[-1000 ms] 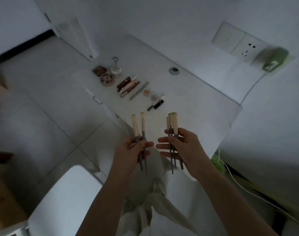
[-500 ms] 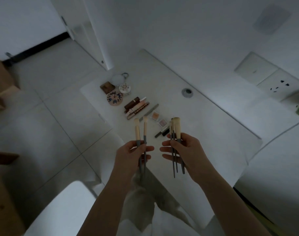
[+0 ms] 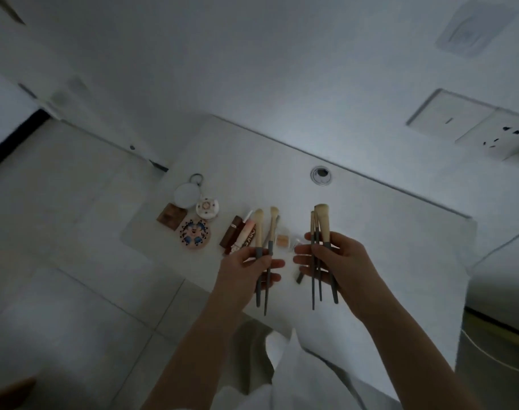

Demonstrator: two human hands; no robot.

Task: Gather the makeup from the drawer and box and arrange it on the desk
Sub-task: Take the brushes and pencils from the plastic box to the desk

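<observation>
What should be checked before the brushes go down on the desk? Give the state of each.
1. Left hand grips its two brushes: ok.
2. Right hand grips its three brushes: ok.
3. Bristle ends point away from the person: ok.
4. Bare desk to the right of the laid-out row: ok.
5. Small eyeshadow pot and tubes lie below the left hand's brushes, clear of them: cannot tell.
6. Brush count complete: cannot tell.
</observation>
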